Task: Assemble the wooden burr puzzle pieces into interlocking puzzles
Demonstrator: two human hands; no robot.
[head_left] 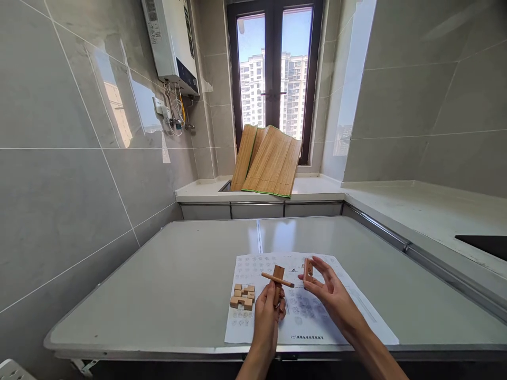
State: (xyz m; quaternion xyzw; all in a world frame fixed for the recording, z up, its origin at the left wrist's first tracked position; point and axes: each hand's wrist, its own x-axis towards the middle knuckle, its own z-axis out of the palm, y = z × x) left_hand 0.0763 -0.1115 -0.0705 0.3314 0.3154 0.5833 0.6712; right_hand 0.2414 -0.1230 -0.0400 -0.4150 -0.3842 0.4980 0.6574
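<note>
My left hand (267, 311) is closed around a small wooden cross of interlocked puzzle bars (278, 278), held upright above a printed instruction sheet (312, 316). Just to its right, my right hand (330, 293) pinches a single notched wooden piece (308, 269) between thumb and fingers, close to the cross but apart from it. To the left of my left hand, several more notched wooden pieces (243, 296) lie in a cluster on the sheet.
The sheet lies on a grey folding table (166, 285) whose front edge is near me. A tiled wall stands at the left. Behind are a white counter (396, 203), rolled bamboo mats (269, 161) against a window, and a wall-mounted water heater (170, 42).
</note>
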